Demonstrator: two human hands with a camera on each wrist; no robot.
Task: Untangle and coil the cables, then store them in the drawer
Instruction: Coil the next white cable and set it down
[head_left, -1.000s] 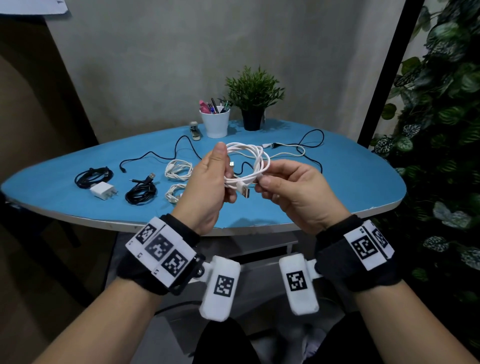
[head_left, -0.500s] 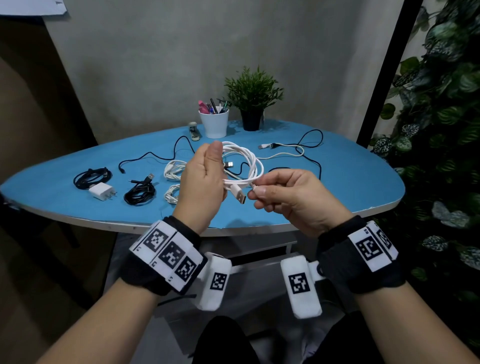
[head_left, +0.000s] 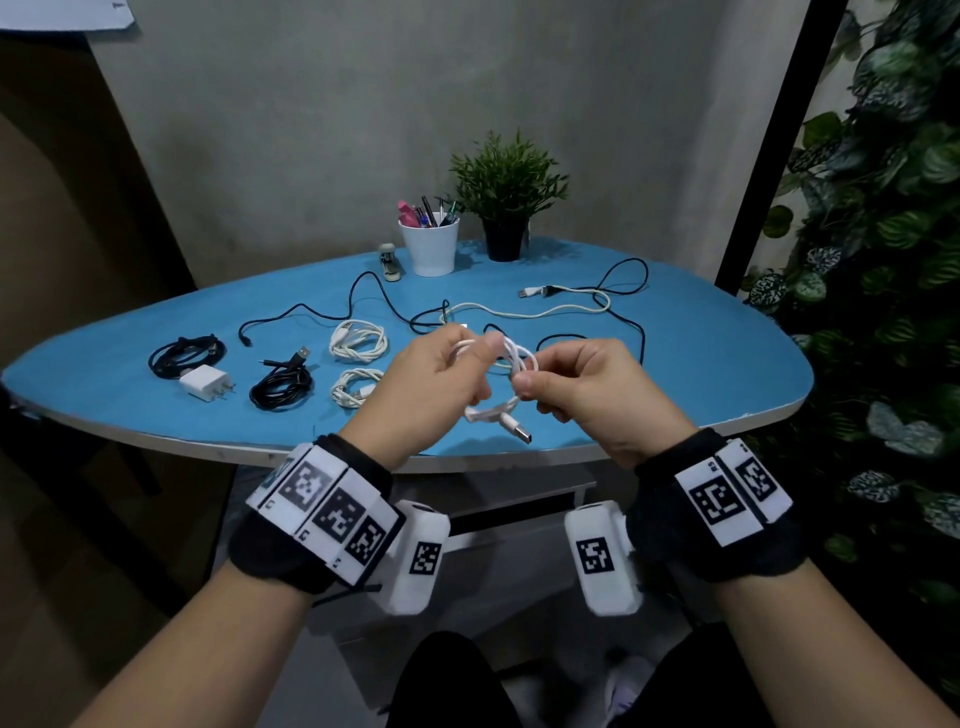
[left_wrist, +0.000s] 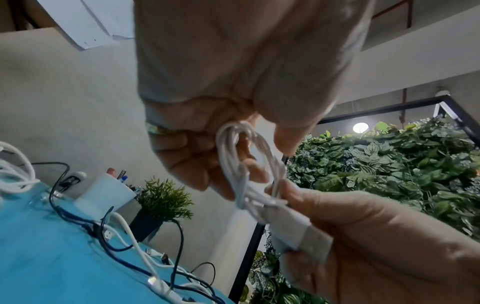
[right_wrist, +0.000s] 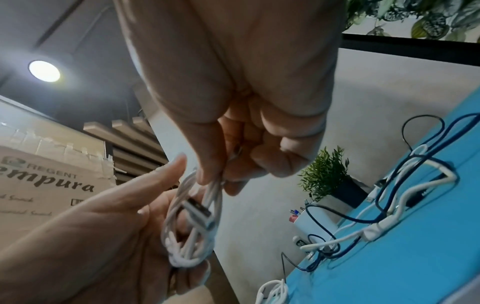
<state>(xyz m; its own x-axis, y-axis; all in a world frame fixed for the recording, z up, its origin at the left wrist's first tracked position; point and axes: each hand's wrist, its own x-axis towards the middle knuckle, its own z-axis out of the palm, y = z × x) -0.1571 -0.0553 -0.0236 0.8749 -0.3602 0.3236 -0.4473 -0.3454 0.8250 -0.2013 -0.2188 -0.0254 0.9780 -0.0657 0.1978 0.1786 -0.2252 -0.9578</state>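
head view: left hand (head_left: 431, 384) grips white coil (head_left: 511, 364) at frame centre, above table (head_left: 701, 364) edge; right hand (head_left: 587, 384) pinches its far side. risk: loose plug (head_left: 514, 428) end dangling, loops may spring apart if pinch slackens.

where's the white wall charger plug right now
In the head view the white charger plug lies on the left of the blue table, near its front edge, between two black cable coils.
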